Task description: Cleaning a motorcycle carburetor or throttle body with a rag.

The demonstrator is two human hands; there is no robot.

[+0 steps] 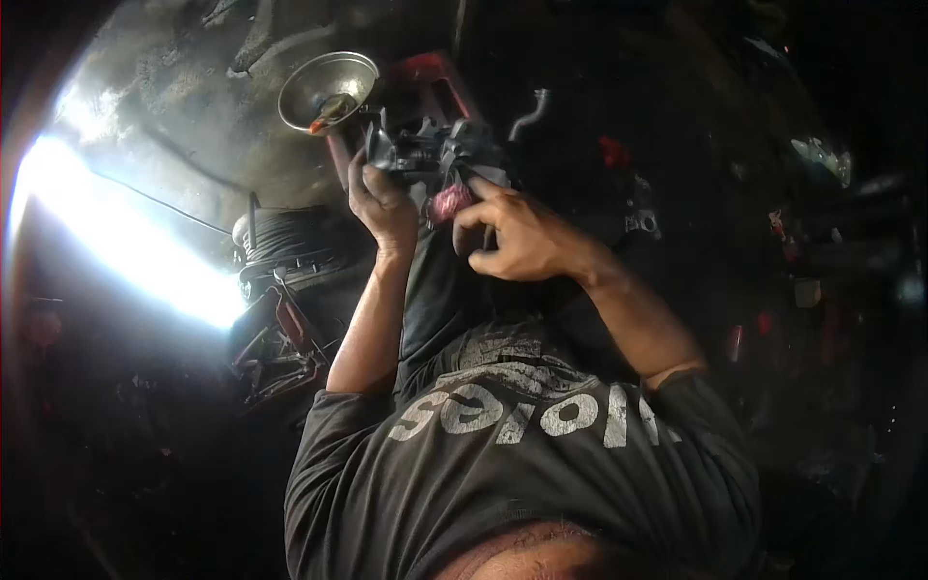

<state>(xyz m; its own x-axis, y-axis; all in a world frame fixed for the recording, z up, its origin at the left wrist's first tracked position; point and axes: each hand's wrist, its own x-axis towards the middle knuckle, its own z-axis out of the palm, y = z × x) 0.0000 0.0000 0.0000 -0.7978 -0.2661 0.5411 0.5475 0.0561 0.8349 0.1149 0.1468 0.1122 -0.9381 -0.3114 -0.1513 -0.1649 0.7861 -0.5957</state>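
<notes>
A grey metal machine part (420,150) with several arms and round ends lies before me, over a red plastic crate-like stand (425,70). My left hand (385,205) is closed on its left end, thumb up against the metal. At the part's right side, my right hand (527,232) reaches in with the index finger stretched to the metal. Its thumb stands apart from the curled fingers, and I see nothing held there. Just below the part, beside the right fingers, is a pinkish-red patterned thing (450,203), perhaps cloth or a packet. Shadow hides the fingertips' exact contact.
A metal bowl (309,82) holding an orange-tipped object (333,111) stands at the far left of the part. A bent metal pipe (530,114) lies far right. Dark coiled material (285,237) and a reddish metal frame (293,319) are on the left, near glaring light.
</notes>
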